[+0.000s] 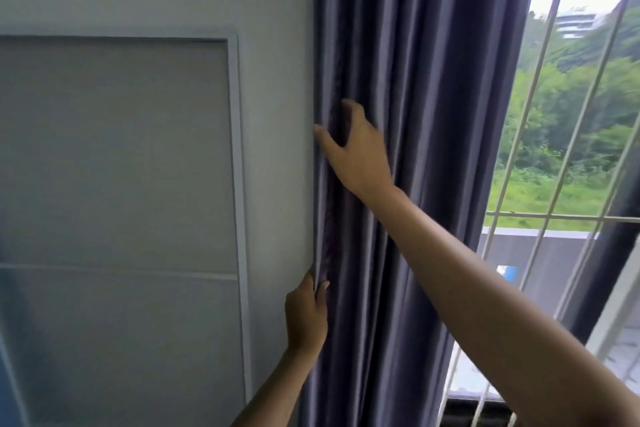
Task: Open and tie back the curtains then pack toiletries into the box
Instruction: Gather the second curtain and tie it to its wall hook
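A dark purple-grey curtain (426, 80) hangs in bunched folds against the left side of the window. My left hand (306, 314) pinches the curtain's left edge low down, where it meets the wall. Higher up, my right hand (355, 146) lies on the folds with its fingers spread and reaching toward that same left edge. It holds no fabric that I can see. No tie-back, toiletries or box are in view.
A white wall with a framed grey panel (117, 156) fills the left. To the right, the uncovered window has white metal bars (533, 163), with trees and a building outside.
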{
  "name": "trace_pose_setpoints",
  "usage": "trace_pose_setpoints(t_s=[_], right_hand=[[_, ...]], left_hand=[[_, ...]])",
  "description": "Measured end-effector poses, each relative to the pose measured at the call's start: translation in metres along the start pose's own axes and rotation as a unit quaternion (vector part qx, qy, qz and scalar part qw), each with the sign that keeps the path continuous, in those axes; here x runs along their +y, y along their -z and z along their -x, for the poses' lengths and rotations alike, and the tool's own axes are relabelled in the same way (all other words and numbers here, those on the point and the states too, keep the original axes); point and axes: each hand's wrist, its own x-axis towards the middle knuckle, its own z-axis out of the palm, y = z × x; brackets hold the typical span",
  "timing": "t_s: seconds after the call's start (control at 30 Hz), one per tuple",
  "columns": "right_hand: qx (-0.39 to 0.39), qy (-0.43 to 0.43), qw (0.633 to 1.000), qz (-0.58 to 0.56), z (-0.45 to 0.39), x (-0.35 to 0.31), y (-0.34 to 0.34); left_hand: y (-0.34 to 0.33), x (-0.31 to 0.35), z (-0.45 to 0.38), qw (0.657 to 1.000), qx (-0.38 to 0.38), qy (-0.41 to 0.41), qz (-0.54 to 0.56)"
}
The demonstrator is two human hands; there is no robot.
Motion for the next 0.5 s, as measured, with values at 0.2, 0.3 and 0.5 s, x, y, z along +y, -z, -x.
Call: trace_pose_setpoints(t_s=[0.2,0.3,0.5], right_hand=[[-0.001,-0.064,0.997,0.038,-0.006,-0.008,-0.023],[-0.002,-0.058,0.990,0.125,-0.002,-0.003,-0.034],[0.008,-0.053,0.991,0.120,0.034,0.024,-0.053]], left_hand=[[0.018,-0.021,-0.005,0.993,-0.121,0.000,0.011],[0.023,-0.024,-0.007,0.995,-0.100,0.003,-0.006],[0.036,-0.011,-0.026,0.991,-0.058,-0.029,0.119]])
